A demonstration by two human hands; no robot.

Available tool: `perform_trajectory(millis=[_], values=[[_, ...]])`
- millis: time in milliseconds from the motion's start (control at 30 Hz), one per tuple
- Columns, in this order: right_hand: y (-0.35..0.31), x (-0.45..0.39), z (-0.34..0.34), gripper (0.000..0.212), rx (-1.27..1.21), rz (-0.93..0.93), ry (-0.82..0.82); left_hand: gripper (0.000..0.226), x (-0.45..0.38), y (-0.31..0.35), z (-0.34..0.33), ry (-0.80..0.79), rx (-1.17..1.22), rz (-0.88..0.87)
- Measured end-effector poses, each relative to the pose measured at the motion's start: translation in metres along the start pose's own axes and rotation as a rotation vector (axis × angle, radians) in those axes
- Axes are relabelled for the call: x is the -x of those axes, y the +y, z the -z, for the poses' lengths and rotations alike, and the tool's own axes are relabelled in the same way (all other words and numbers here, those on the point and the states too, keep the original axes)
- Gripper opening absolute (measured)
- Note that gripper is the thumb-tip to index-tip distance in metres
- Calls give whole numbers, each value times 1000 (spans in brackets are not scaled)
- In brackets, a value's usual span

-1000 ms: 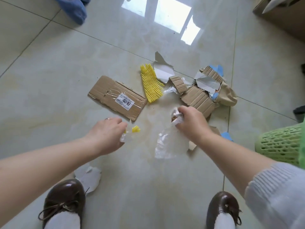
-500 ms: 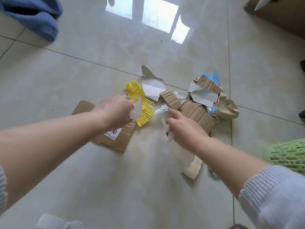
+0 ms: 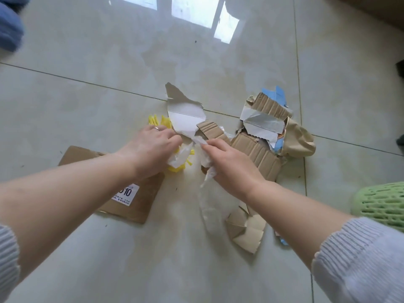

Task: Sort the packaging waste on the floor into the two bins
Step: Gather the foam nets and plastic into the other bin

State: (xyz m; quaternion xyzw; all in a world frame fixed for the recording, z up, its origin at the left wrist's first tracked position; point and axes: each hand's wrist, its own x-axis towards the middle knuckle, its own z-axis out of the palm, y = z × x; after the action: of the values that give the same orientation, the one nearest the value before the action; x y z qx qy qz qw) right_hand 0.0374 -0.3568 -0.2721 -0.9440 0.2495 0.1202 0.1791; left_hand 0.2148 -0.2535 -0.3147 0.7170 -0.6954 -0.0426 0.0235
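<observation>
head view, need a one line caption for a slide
Both hands, left and right, gather clear plastic film from torn cardboard on the tiled floor.

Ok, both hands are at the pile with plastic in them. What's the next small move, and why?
Probably lift both hands clear and carry the film away. The left hand and the right hand each grip clear plastic film, while the torn cardboard lies right beside them, so rising first avoids dragging it.
</observation>
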Motion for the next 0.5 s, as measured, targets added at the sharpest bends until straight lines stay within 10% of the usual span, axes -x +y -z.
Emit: perform_trajectory(millis=[167, 500], values=[[0, 15, 15, 20, -113, -14, 206, 27, 6, 15, 7, 58, 66, -26], [-1, 62, 90, 32, -505, -311, 378, 42, 26, 45, 92, 172, 162, 13]])
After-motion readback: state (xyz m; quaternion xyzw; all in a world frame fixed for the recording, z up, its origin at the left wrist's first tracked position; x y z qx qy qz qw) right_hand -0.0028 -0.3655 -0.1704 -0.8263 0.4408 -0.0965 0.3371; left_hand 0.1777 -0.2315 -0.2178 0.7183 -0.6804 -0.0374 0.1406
